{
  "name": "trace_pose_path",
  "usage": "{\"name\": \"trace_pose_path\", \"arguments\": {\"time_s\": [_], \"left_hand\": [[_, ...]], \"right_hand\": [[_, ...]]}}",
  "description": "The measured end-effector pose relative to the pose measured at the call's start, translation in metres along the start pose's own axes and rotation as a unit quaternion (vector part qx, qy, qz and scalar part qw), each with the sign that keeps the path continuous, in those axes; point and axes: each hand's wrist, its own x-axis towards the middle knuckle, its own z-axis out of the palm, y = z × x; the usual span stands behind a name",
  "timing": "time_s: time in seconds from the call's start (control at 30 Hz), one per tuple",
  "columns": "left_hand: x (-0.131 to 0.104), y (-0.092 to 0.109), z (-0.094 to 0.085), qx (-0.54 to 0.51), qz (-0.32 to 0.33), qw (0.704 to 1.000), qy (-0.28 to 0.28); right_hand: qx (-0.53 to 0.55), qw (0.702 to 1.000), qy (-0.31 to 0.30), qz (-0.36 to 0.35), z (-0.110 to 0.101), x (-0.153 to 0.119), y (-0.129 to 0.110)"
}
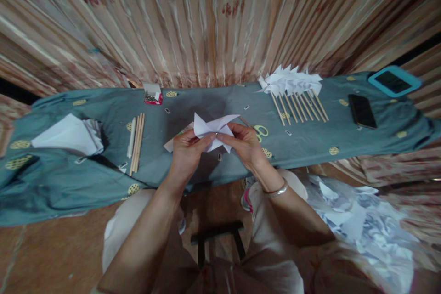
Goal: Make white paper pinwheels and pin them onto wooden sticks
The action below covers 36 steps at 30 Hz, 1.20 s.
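A folded white paper pinwheel (pixel 214 127) is held over the middle of the table. My left hand (pixel 188 149) grips its left side, the thumb pressed near the centre. From the right, my right hand (pixel 244 144) pinches it, its thumb also at the centre, where a small shiny spot shows. Beneath them a flat pale strip (pixel 169 145) lies partly hidden by my left hand. Green-handled scissors (pixel 261 132) rest just beyond my right hand. A red and white box (pixel 152 95) holding small metallic pieces stands open at the back.
Wooden sticks (pixel 138 142) and a stack of white paper (pixel 70 135) lie on the left. Finished pinwheels on sticks (pixel 292 83), a black phone (pixel 362 111) and a blue-framed device (pixel 394 81) are on the right. A bag of paper scraps (pixel 365 225) sits below.
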Motion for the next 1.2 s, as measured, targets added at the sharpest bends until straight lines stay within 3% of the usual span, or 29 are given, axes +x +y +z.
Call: {"name": "trace_pose_path", "arguments": {"time_s": [0.6, 1.2], "left_hand": [[-0.0005, 0.0018, -0.0012, 0.011, -0.001, 1.000, -0.016], [-0.0001, 0.0003, -0.0011, 0.032, 0.008, 0.999, 0.018]], "right_hand": [[-0.014, 1.000, -0.007, 0.004, -0.0010, -0.0011, -0.0007], [0.025, 0.999, -0.010, 0.018, 0.0015, -0.0011, 0.0000]]}}
